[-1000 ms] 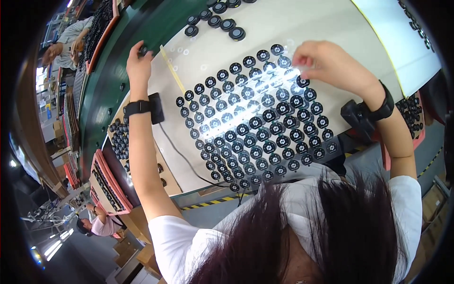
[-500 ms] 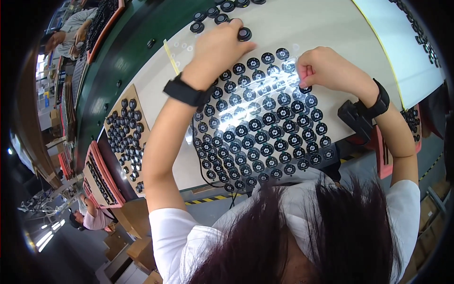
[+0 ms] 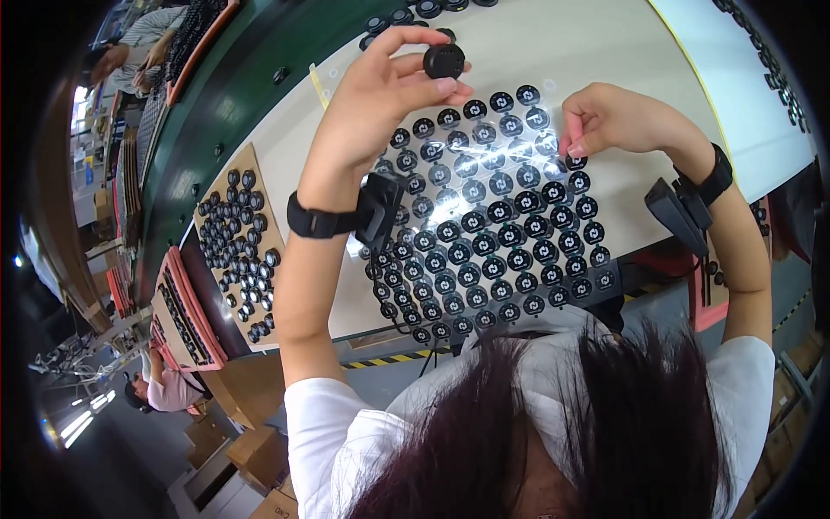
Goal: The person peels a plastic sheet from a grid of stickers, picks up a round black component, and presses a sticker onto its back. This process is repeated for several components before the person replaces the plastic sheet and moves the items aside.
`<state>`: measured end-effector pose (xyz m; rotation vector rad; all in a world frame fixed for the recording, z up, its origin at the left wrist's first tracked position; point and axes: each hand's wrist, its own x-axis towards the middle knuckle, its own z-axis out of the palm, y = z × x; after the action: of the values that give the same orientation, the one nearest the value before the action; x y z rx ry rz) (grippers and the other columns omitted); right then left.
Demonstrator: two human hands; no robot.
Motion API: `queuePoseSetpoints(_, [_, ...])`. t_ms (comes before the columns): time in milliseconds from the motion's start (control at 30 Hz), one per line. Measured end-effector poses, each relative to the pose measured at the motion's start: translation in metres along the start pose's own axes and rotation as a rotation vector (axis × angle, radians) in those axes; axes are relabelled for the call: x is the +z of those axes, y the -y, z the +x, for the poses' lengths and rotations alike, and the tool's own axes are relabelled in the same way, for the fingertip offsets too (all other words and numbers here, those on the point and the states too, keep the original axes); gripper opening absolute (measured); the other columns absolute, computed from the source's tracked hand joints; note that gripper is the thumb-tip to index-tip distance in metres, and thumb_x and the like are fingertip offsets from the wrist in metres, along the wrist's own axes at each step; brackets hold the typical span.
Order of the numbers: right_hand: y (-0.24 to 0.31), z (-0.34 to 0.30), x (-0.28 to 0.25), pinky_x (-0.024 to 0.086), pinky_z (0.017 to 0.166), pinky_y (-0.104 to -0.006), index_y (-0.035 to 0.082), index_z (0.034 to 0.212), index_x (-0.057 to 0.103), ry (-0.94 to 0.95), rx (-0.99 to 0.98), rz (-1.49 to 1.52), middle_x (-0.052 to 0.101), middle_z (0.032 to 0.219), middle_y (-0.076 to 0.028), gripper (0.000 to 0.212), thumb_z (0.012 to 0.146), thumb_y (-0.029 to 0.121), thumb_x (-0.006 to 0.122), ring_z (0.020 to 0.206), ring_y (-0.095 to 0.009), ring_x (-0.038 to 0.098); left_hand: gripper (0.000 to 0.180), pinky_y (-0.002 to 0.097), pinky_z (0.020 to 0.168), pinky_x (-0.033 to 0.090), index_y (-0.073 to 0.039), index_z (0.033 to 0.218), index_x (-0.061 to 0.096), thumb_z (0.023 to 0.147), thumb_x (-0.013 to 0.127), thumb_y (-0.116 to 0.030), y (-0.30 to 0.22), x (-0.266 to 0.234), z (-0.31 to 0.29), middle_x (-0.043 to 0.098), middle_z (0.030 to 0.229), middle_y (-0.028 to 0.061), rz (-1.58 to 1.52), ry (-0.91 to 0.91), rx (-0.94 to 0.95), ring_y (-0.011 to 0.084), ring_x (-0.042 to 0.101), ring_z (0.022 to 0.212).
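My left hand (image 3: 373, 97) grips a small round black disc-shaped part (image 3: 444, 61) between thumb and fingers, above the far side of the table. The part's face shows small holes. My right hand (image 3: 618, 119) is pinched closed at the right edge of a clear sheet of round black stickers (image 3: 519, 206) with white marks. A dark round sticker (image 3: 576, 162) shows right under its fingertips; whether the fingers have lifted it I cannot tell. Glare covers the middle of the sheet.
Several more black round parts (image 3: 402, 16) stand at the table's far edge. A brown board (image 3: 246, 164) full of such parts lies at the left, beside a green conveyor belt (image 3: 212, 121). A white surface (image 3: 735, 78) is at the right. Other people work at far left.
My left hand has lifted a black part from the far side and turned, so the part's holed face shows. My right hand stays by the sheet's right edge, fingers still pinched.
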<state>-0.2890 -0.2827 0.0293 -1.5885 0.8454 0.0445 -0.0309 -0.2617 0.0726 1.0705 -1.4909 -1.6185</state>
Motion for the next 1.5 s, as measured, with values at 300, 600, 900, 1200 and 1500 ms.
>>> queuePoseSetpoints(300, [0.067, -0.019, 0.02, 0.039, 0.088, -0.0316, 0.006, 0.088, 0.051, -0.284, -0.576, 0.395, 0.05, 0.117, -0.015, 0.011, 0.08, 0.01, 0.057, 0.097, -0.02, 0.055, 0.041, 0.0313, 0.074, 0.052, 0.006, 0.103, 0.042, 0.069, 0.062, 0.011, -0.029, 0.035, -0.045, 0.057, 0.095, 0.0212, 0.016, -0.182, 0.201, 0.0246, 0.062, 0.083])
queuePoseSetpoints(600, [0.117, -0.02, 0.046, 0.044, 0.082, -0.0272, -0.003, 0.076, 0.054, -0.204, -0.455, 0.72, 0.058, 0.097, -0.019, 0.01, 0.077, 0.002, 0.062, 0.097, -0.017, 0.054, 0.042, 0.0293, 0.072, 0.054, 0.007, 0.094, 0.045, 0.061, 0.068, 0.015, -0.04, 0.046, -0.062, 0.059, 0.089, 0.0167, 0.226, -0.26, 0.4, 0.0202, 0.061, 0.083])
queuePoseSetpoints(900, [0.124, -0.025, 0.053, 0.046, 0.076, -0.0224, -0.003, 0.076, 0.053, -0.27, -0.481, 0.759, 0.059, 0.094, -0.017, 0.01, 0.078, 0.002, 0.062, 0.085, -0.014, 0.057, 0.04, 0.0285, 0.072, 0.053, 0.008, 0.093, 0.045, 0.061, 0.067, 0.015, -0.041, 0.046, -0.064, 0.059, 0.087, 0.0167, 0.276, -0.272, 0.383, 0.0193, 0.061, 0.083])
queuePoseSetpoints(1200, [0.117, -0.016, 0.058, 0.046, 0.07, -0.02, -0.002, 0.075, 0.051, -0.273, -0.546, 0.718, 0.06, 0.093, -0.015, 0.013, 0.08, 0.005, 0.06, 0.081, -0.011, 0.056, 0.04, 0.0288, 0.069, 0.054, 0.008, 0.094, 0.045, 0.061, 0.067, 0.015, -0.037, 0.046, -0.064, 0.059, 0.088, 0.0191, 0.206, -0.29, 0.376, 0.0205, 0.062, 0.079])
queuePoseSetpoints(1500, [0.098, -0.008, 0.066, 0.045, 0.075, -0.0305, -0.002, 0.1, 0.045, -0.686, -0.761, -0.286, 0.052, 0.108, -0.015, 0.039, 0.073, 0.013, 0.069, 0.089, -0.022, 0.055, 0.04, 0.0267, 0.071, 0.053, 0.007, 0.098, 0.045, 0.063, 0.065, 0.014, -0.026, 0.051, -0.069, 0.059, 0.091, 0.0158, 0.508, -0.38, 0.455, 0.0197, 0.062, 0.079])
